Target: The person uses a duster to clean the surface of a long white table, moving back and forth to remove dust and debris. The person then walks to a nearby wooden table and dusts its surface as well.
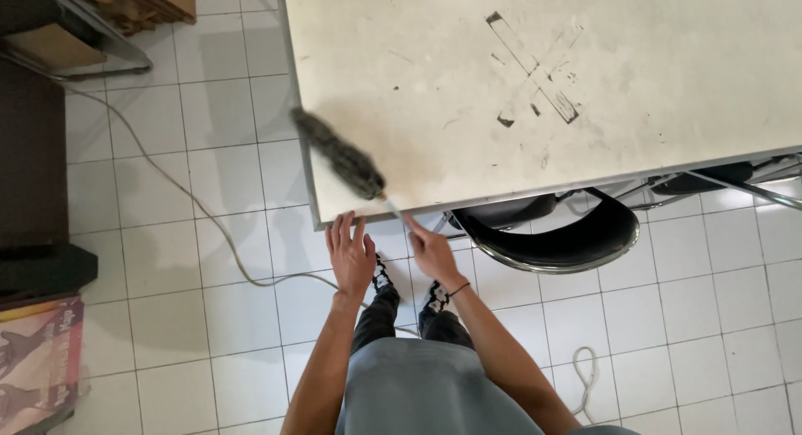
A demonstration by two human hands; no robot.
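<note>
A dark grey feather duster (338, 155) lies blurred across the near left corner of a worn white table (668, 84). My right hand (432, 253) grips its thin handle just below the table's front edge. My left hand (350, 255) is flat with fingers apart, held just in front of that edge near the corner, and holds nothing. Black tape marks in a cross shape (535, 71) show on the tabletop.
A black chair (555, 230) with a chrome frame is tucked under the table at my right. A grey cable (192, 201) snakes over the white tiled floor. Dark furniture (33, 159) stands at left, a cardboard box (150, 0) at top left, and a white cord (585, 372) near my feet.
</note>
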